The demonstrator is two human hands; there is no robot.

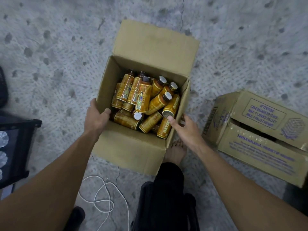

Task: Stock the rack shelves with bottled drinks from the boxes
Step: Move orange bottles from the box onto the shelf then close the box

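An open cardboard box (pixel 133 147) stands on the floor in the middle of the view. Several orange-labelled bottles (pixel 143 100) lie jumbled inside, some upright, some on their sides. My left hand (pixel 96 117) grips the box's left wall, thumb over the rim and inside. My right hand (pixel 185 129) is at the box's right wall with fingers spread; its thumb touches the base of a tilted bottle (pixel 171 105) by the rim, and it holds nothing.
A second printed cardboard box (pixel 260 135) lies on its side to the right. The black rack (pixel 18 147) shows at the left edge with bottle caps visible on it. A white cord (pixel 103 197) loops on the concrete floor. My bare foot (pixel 175 152) rests beside the box.
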